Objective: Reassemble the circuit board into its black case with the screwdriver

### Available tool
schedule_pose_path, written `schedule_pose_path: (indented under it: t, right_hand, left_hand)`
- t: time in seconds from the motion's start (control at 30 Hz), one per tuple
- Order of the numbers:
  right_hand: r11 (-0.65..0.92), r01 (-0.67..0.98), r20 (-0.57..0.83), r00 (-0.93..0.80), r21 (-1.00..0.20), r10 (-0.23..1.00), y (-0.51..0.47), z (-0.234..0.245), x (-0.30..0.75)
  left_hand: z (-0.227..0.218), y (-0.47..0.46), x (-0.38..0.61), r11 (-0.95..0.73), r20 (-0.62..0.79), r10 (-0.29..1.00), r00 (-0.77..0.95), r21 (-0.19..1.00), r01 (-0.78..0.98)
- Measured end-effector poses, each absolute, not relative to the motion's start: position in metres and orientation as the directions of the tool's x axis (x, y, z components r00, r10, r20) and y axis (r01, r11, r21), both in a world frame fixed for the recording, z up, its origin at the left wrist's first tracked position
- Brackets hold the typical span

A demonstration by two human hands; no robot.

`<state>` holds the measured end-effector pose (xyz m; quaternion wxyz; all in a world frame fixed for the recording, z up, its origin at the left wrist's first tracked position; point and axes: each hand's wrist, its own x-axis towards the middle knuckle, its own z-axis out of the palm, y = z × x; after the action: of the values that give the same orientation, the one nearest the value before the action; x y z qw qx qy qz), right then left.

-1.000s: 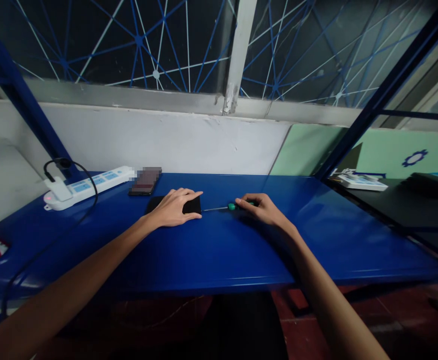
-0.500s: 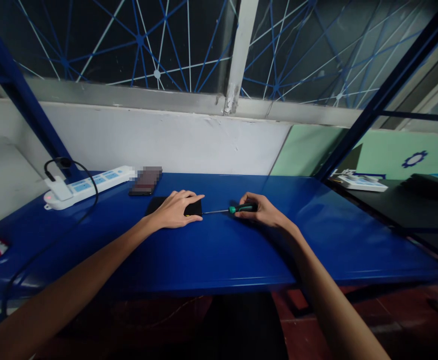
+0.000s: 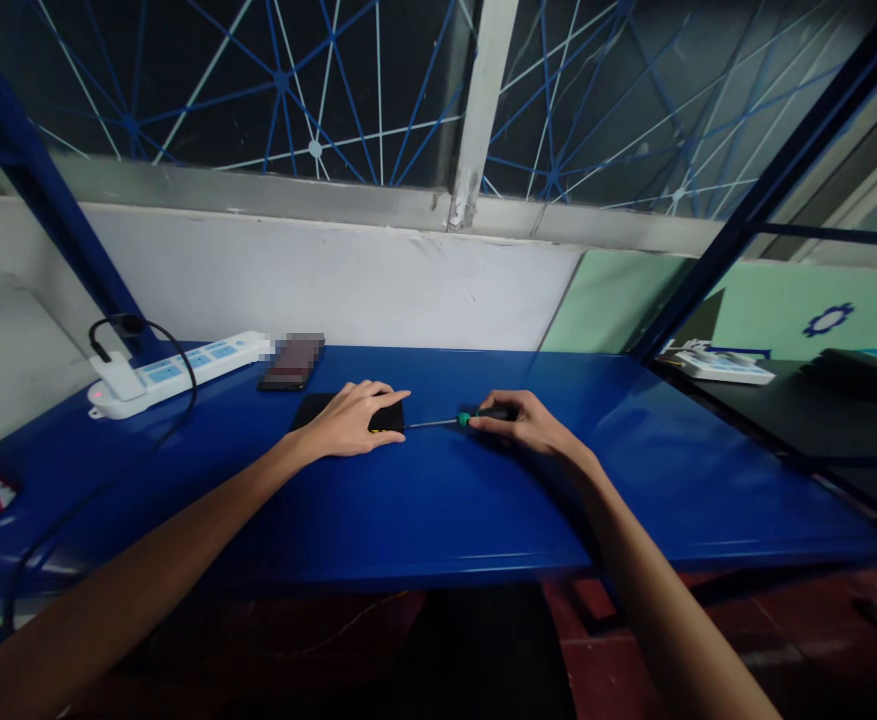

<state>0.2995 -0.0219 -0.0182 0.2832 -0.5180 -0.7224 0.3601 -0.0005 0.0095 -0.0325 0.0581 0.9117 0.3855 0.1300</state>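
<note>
A flat black rectangular device [image 3: 387, 414] lies on the blue table, with a small yellow mark on its near edge. My left hand [image 3: 352, 418] lies over it and grips it, thumb along the near side and fingers across the top. From the right, my right hand [image 3: 519, 420] pinches the dark green-and-black handle of a screwdriver [image 3: 463, 420]. Its thin metal shaft lies level and points left, the tip at the device's right end. Whether the tip sits in a screw is too small to tell.
Behind the device lies a dark phone-like slab [image 3: 292, 362], partly pixelated. A white power strip [image 3: 183, 372] with a plugged-in charger and black cable [image 3: 108, 482] occupies the left. The blue table [image 3: 438, 510] ends at a front edge; blue frame posts rise on both sides.
The fingers of my right hand have shifted around the screwdriver handle, covering more of it. My left hand and the black device stay in place.
</note>
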Motion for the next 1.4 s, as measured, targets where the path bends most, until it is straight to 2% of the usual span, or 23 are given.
schedule_pose_path:
  t: [0.23, 0.43, 0.57, 0.73, 0.97, 1.23, 1.4]
  right_hand:
    - [0.226, 0.659, 0.057, -0.267, -0.718, 0.962, -0.0231, -0.015, 0.2961]
    - [0.232, 0.511, 0.087, -0.291, -0.828, 0.953, -0.0215, -0.0186, 0.2955]
    - [0.151, 0.458, 0.011, -0.295, -0.876, 0.955, -0.0203, -0.0221, 0.2975]
    - [0.142, 0.536, -0.013, -0.276, -0.832, 0.961, -0.0207, -0.0212, 0.2985]
    - [0.222, 0.639, 0.07, -0.255, -0.736, 0.964, -0.0231, -0.0164, 0.2952]
    - [0.217, 0.521, 0.066, -0.292, -0.826, 0.954, -0.0203, -0.0202, 0.2973]
    - [0.182, 0.512, 0.048, -0.264, -0.84, 0.963, -0.021, -0.0199, 0.2972]
  left_hand:
    - [-0.0329, 0.0097, 0.0004, -0.692, 0.182, 0.722, 0.667, 0.199, 0.694]
    - [-0.0312, 0.0086, 0.0014, -0.696, 0.183, 0.718, 0.672, 0.196, 0.691]
    - [-0.0312, 0.0085, 0.001, -0.696, 0.182, 0.718, 0.672, 0.201, 0.689]
    - [-0.0319, 0.0088, 0.0, -0.694, 0.177, 0.72, 0.671, 0.199, 0.692]
    - [-0.0311, 0.0084, 0.0002, -0.692, 0.176, 0.722, 0.669, 0.196, 0.695]
    - [-0.0315, 0.0084, 0.0006, -0.694, 0.179, 0.72, 0.671, 0.197, 0.692]
    - [-0.0307, 0.0078, 0.0008, -0.692, 0.175, 0.722, 0.669, 0.203, 0.693]
